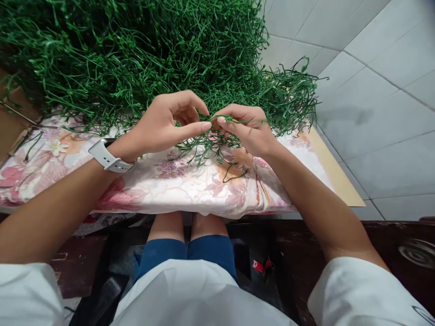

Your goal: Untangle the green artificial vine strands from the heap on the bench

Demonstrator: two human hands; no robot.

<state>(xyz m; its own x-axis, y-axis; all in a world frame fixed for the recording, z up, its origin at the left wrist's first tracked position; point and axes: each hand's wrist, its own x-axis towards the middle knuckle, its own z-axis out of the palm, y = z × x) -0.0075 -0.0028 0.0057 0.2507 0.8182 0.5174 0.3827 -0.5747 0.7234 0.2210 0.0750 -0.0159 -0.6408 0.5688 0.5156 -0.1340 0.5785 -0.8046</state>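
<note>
A thin green artificial plant stem (243,121) lies across the fingers of my right hand (253,127), pinched between thumb and index finger. Close by on its left, my left hand (173,117) has its thumb and index finger apart, with nothing visible between them; its other fingers curl behind. The left fingertips come very near the pinched end of the stem, and I cannot tell if they touch it. Several loose green stems (200,151) lie on the flowered cloth (149,181) below my hands. One separate stem (234,176) curls nearer the cloth's front edge.
A large heap of green stems (136,50) fills the far side, spreading right behind my hands. At the left stands a cardboard box (16,113). A tan board (335,167) sticks out under the cloth at right, beside a tiled wall (384,99).
</note>
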